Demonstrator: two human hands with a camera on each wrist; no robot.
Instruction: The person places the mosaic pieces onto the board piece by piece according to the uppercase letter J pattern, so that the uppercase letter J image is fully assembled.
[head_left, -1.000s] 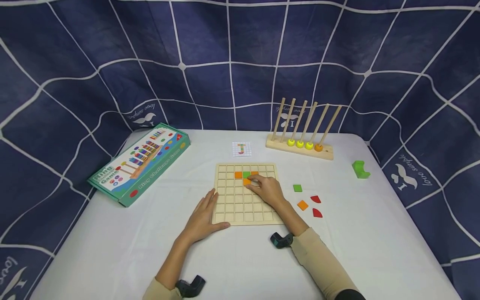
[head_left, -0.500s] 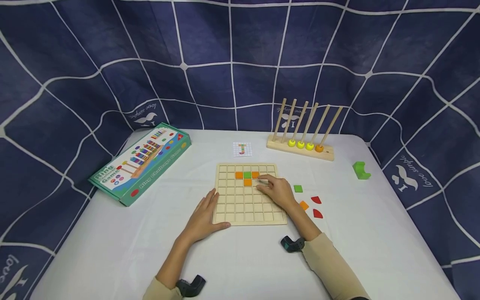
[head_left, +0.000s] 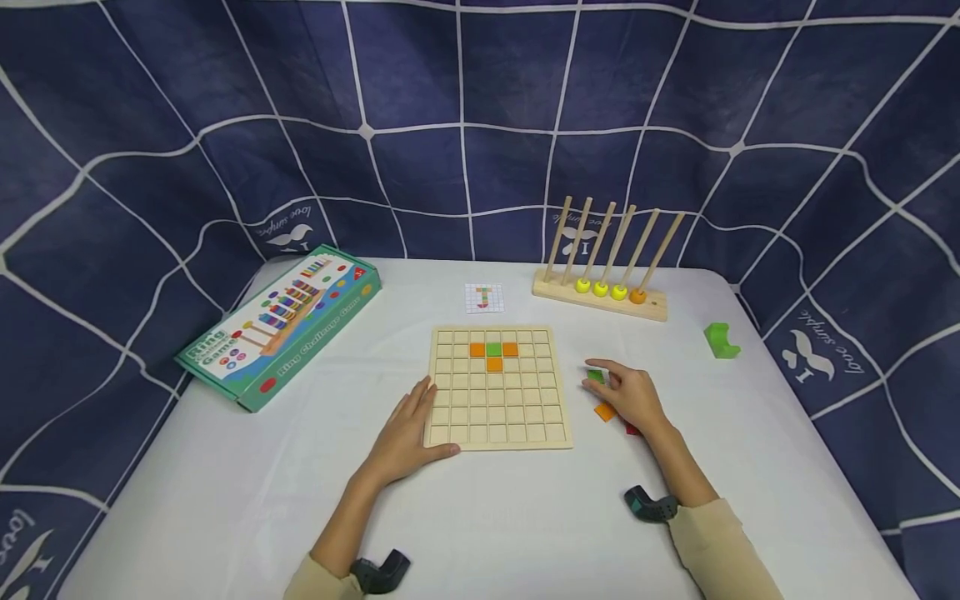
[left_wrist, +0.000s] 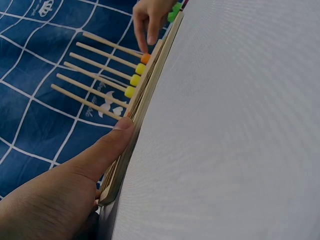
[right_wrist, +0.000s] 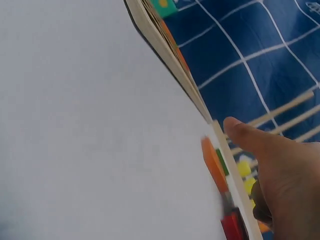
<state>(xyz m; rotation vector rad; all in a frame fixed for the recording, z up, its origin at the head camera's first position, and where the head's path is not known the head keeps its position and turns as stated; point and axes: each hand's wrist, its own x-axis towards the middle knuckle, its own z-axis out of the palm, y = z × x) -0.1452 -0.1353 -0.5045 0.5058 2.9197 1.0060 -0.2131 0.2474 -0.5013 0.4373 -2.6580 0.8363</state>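
A wooden grid board (head_left: 498, 415) lies on the table. Three orange squares, one of them (head_left: 494, 364) below the row, and a green square (head_left: 493, 349) form a short T in its upper cells. My left hand (head_left: 405, 429) rests along the board's lower left corner, fingers straight on the left side and thumb at the near edge. My right hand (head_left: 632, 397) hovers right of the board, thumb and forefinger parted about a loose green square (head_left: 596, 376). A loose orange square (head_left: 604, 412) lies just below. One red piece (head_left: 632, 430) peeks out beneath that hand; the other is hidden.
A card with a coloured pattern (head_left: 484, 298) lies behind the board. At the back right stands a wooden peg rack (head_left: 652, 307) with yellow and orange beads. A green curved block (head_left: 722, 341) is far right, and a green game box (head_left: 300, 350) sits at left.
My right hand has left the orange square at the top right of the pattern and moved right, to the loose green square. My left hand stays in place at the board.
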